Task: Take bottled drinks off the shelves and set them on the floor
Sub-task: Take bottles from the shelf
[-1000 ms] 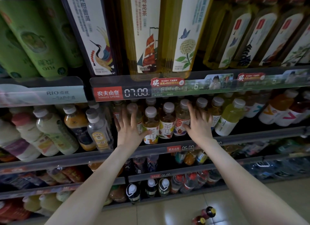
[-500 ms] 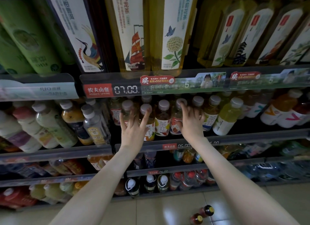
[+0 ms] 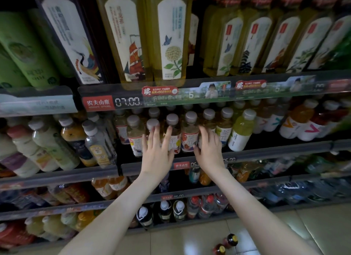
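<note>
Crowding is the risk: the small amber plastic tea bottles with grey caps [image 3: 190, 135] stand shoulder to shoulder on the middle shelf, behind its grey front rail [image 3: 275, 152]. The left hand [image 3: 157, 150] lies open, fingers straight against one bottle. The right hand [image 3: 209, 150] covers another, though its grip cannot be told. A hasty pull could tip neighbouring bottles over the rail onto the pale tiled floor [image 3: 275, 226].

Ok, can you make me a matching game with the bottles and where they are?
Things:
1. ship-label bottle
2. yellow-green bottle
3. two dark bottles

Places:
A. on the floor
B. on the shelf above the 07.00 tag
C. on the shelf just below that tag

Pairs: 1-B, 2-C, 3-A.
</note>
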Demonstrator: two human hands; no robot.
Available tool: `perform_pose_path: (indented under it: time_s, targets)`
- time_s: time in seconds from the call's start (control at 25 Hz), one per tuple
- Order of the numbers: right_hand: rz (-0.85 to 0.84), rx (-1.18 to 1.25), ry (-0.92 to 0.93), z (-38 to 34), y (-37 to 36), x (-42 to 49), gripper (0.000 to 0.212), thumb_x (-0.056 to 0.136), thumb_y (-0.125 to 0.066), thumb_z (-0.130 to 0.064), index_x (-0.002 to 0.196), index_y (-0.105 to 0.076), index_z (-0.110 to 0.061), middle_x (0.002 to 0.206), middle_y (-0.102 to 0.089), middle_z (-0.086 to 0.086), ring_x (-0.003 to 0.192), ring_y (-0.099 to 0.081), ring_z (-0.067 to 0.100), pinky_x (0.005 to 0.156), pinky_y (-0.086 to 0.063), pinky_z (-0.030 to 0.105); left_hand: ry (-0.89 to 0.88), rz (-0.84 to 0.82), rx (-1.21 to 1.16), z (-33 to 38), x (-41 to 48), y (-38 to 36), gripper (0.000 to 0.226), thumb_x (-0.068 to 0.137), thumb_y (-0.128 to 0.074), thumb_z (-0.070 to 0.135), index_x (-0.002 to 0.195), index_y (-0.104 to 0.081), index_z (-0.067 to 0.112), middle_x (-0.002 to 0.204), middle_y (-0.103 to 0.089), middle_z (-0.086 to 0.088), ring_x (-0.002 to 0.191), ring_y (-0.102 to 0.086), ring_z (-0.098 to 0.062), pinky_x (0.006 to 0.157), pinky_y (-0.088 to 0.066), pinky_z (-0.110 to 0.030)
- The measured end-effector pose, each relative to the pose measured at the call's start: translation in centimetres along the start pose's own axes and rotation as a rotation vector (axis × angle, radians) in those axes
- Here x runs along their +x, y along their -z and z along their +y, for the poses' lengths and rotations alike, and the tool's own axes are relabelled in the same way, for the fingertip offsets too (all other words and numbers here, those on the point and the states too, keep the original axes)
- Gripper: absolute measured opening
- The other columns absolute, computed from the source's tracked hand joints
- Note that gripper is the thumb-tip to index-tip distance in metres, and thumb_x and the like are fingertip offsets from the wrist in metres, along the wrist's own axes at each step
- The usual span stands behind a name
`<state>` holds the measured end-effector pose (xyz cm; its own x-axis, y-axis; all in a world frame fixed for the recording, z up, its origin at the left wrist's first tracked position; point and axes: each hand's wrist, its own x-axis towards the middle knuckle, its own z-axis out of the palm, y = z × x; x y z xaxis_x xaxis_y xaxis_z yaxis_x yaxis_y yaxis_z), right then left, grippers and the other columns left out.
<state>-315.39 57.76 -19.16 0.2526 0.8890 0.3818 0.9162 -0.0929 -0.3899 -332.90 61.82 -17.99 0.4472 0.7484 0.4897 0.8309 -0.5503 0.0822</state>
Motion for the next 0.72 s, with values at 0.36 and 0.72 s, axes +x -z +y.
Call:
perform_pose_path:
  time_s: [0.36,0.72]
  targets:
    - [-0.01,0.145,-0.084,-0.5,6.1,-3.1,0.054,0.096,-0.053,-0.014,0.145,-0.032,-0.018,0.145,-0.037,0.006,0.134,-0.035,0.023,0.105,-0.035,0.034,-0.024,-0.149,-0.189,1.1,-0.1,3.1,0.048,0.092,-0.053,0.02,0.139,-0.044,0.01,0.144,-0.036,-0.023,0.128,-0.039,-0.042,0.104,-0.035,-0.048]
    - [-0.208,0.175,-0.13,-1.9,3.5,3.1,0.076,0.095,-0.056,-0.018,0.154,-0.009,-0.022,0.156,-0.02,0.009,0.142,-0.023,0.028,0.114,-0.028,0.041,0.178,-0.234,-0.091,-4.1,-1.3,3.1,0.067,0.096,-0.043,0.019,0.152,-0.005,0.019,0.154,-0.008,-0.022,0.139,-0.014,-0.04,0.114,-0.018,-0.045]
